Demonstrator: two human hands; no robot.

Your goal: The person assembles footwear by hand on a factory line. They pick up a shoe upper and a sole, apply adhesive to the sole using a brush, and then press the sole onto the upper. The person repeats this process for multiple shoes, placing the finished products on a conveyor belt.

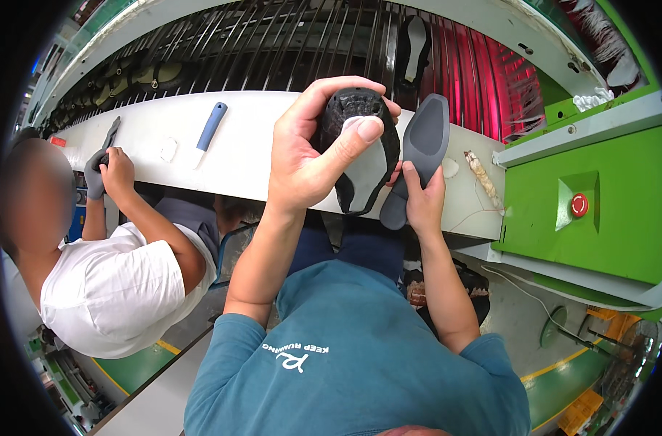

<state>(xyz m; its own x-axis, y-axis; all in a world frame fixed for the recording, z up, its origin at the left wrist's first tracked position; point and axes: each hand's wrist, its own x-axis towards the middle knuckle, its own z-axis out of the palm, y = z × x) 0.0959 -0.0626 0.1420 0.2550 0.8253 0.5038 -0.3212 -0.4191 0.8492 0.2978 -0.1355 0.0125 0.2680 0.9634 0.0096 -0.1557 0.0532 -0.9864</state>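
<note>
Clasping the shoe [371, 167], the left grip [302, 160] in the head view sits just left of the right grip [424, 200], which pinches the sole [429, 131] (tabletop [244, 145] beyond both); a slackened hold could let either slip.

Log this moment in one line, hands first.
left hand: grips black shoe upper, thumb on its pale underside | right hand: holds grey sole | white table: blue-handled tool

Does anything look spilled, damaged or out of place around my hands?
No spill stands out. Slightly odd: a thin, loose thread curls across the white table beside the cream bundle, right of the grey sole in your right hand, looking untidy.
</note>
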